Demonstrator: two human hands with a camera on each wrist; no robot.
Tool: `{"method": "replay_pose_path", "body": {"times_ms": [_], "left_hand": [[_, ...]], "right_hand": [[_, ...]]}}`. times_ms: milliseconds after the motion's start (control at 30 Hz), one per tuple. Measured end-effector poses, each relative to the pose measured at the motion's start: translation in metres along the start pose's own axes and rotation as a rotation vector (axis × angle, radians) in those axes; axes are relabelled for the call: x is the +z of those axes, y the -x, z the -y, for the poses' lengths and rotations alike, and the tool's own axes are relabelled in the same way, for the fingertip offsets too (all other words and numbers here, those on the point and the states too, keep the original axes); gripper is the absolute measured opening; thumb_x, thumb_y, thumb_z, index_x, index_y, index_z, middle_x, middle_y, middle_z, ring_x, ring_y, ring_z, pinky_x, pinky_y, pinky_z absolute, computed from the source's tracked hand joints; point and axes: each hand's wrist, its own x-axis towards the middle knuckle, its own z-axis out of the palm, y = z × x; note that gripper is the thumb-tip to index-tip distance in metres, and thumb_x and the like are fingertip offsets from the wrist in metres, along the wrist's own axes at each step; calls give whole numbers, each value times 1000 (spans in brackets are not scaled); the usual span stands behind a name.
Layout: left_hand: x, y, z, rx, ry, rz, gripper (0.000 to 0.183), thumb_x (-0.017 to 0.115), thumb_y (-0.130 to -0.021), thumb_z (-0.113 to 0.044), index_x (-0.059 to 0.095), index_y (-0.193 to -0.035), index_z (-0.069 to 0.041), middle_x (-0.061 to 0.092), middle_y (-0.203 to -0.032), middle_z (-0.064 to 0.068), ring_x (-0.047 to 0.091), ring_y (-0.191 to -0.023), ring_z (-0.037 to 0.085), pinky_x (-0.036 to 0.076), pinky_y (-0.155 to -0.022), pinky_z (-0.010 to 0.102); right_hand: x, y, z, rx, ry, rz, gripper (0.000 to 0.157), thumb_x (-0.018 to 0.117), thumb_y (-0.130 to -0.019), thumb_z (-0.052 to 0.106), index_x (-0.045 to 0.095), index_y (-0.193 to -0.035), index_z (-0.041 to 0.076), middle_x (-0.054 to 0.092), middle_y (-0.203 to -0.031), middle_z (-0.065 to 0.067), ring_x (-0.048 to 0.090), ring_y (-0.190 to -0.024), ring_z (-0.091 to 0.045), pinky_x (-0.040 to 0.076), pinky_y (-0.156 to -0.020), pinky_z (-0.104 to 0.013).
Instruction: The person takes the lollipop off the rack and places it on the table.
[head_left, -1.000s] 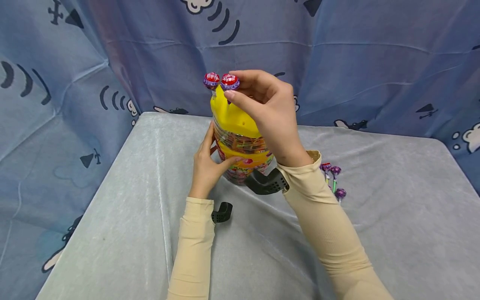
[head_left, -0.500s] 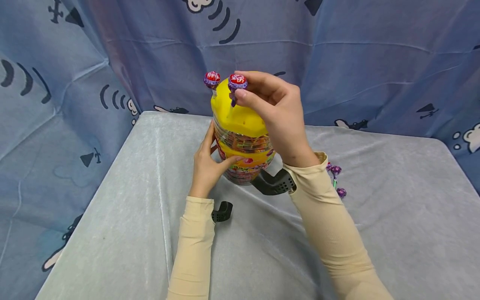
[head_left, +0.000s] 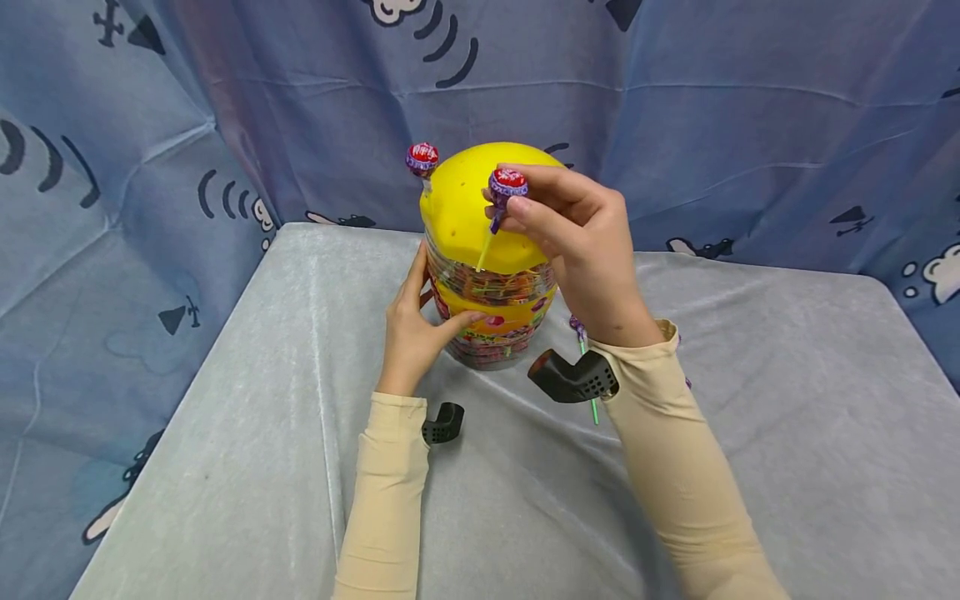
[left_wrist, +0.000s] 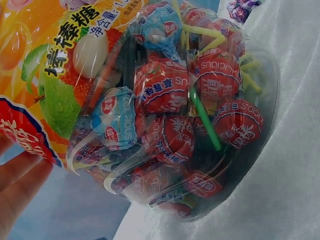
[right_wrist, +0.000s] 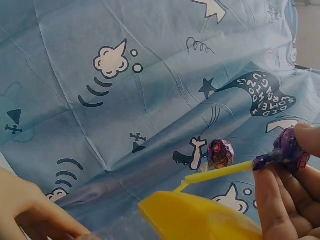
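A clear jar [head_left: 491, 287] with an orange-yellow label and a domed yellow lid [head_left: 468, 187] is packed with wrapped lollipops. My left hand [head_left: 412, 337] grips its left side, thumb in front and fingers behind; the left wrist view shows fingertips [left_wrist: 25, 177] by the label. Between thumb and fingers my right hand [head_left: 592, 250] pinches a purple-and-red lollipop [head_left: 508, 185] by its wrapped head. Its yellow stick [right_wrist: 217, 172] points down and left before the lid. Another lollipop [head_left: 422, 158] stands upright at the lid's left edge.
On the grey cloth-covered table [head_left: 225, 417], a lollipop with a green stick [head_left: 582, 337] lies right of the jar, partly behind my right wrist. More purple wrappers peek out past the right sleeve [head_left: 652, 417]. A blue patterned curtain [head_left: 675, 125] hangs behind and at the left.
My right hand has moved right and downward with the lollipop, away from the one on the lid's left edge. Its stick now shows. The left hand and jar have stayed put.
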Motion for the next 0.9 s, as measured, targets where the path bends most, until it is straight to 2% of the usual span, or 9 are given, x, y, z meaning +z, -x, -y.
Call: {"method": "replay_pose_path", "body": {"times_ms": [300, 533, 900], "left_hand": [[0, 1, 1, 7, 5, 8, 99, 80, -76, -26, 18, -153, -17, 37, -147, 10, 41, -130, 22, 42, -103, 34], [0, 1, 1, 7, 11, 11, 100, 80, -76, -27, 18, -153, -17, 37, -147, 10, 41, -129, 22, 41, -103, 33], [0, 1, 2, 15, 23, 10, 100, 81, -76, -21, 18, -153, -17, 36, -148, 9, 40, -130, 22, 42, -103, 33]], "right_hand": [[-13, 11, 0, 61, -73, -36, 25, 54, -87, -8, 72, -101, 2, 64, -98, -14, 63, -87, -25, 56, -80, -32], [-22, 24, 1, 94, -75, -62, 26, 53, -87, -9, 72, -100, 4, 65, -96, -10, 62, -84, -22, 56, -79, -29], [-47, 47, 5, 97, -88, -101, 24, 51, -89, -11, 69, -102, -4, 67, -97, -15, 63, -84, -24, 56, -79, -31]]}}
